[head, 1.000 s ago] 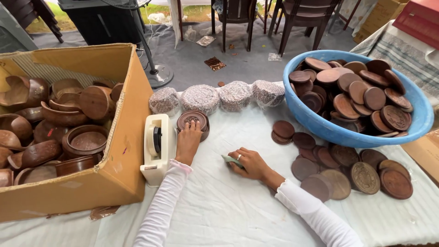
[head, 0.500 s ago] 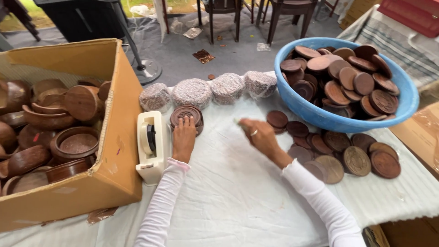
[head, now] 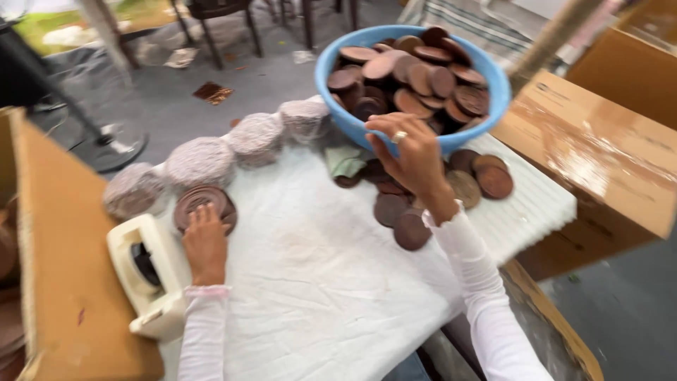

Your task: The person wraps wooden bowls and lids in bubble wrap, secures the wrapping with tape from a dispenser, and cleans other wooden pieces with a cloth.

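My left hand [head: 204, 243] rests flat on the near edge of a round brown wooden bowl [head: 203, 204] standing on the white table cover [head: 310, 282]. My right hand [head: 409, 155] is raised in front of the blue basin [head: 352, 123], fingers spread, a ring on one finger, reaching toward the basin's near wall; nothing shows in its grip. The basin is heaped with round brown wooden lids [head: 416, 74]. More brown lids [head: 412, 229] lie loose on the cover under and beside my right wrist.
A cream tape dispenser [head: 144, 275] stands left of my left wrist, against a cardboard box [head: 63, 268]. Several wrapped round bundles [head: 201, 161] line the table's far edge. A green cloth [head: 345, 161] lies by the basin. More cardboard boxes [head: 599, 148] stand at right.
My right hand rose from the table and moved toward the blue basin. My left hand stayed on the brown bowl. The view swung right and tilted.
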